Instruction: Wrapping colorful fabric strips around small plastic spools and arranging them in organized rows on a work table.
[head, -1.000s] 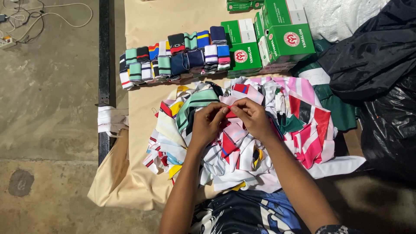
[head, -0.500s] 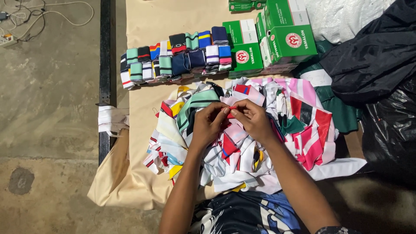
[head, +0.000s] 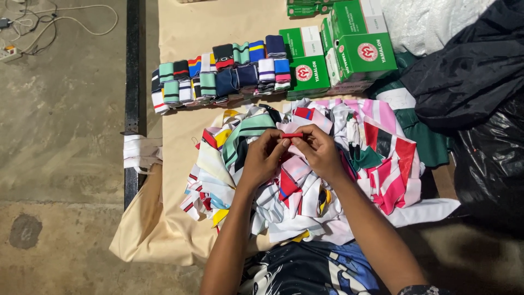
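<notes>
My left hand [head: 264, 158] and my right hand [head: 320, 151] meet over a heap of striped, many-coloured fabric pieces [head: 245, 180] on a beige cloth. Both pinch a small folded red fabric strip [head: 292, 135] between thumbs and fingertips, held level just above the heap. The fingers hide the strip's ends. Beyond the heap lies a row of folded striped bands [head: 218, 76], stacked side by side in green, blue, red, black and white.
Green and white cardboard boxes [head: 349, 49] stand at the back right. Black plastic bags [head: 480, 109] fill the right side, with a white sack above them. A black metal bar [head: 132, 71] runs along the beige cloth's [head: 180, 33] left edge; bare concrete floor with cables lies left.
Both hands have stayed over the heap; the fingers have worked the red strip, which now lies flatter and more level between them.
</notes>
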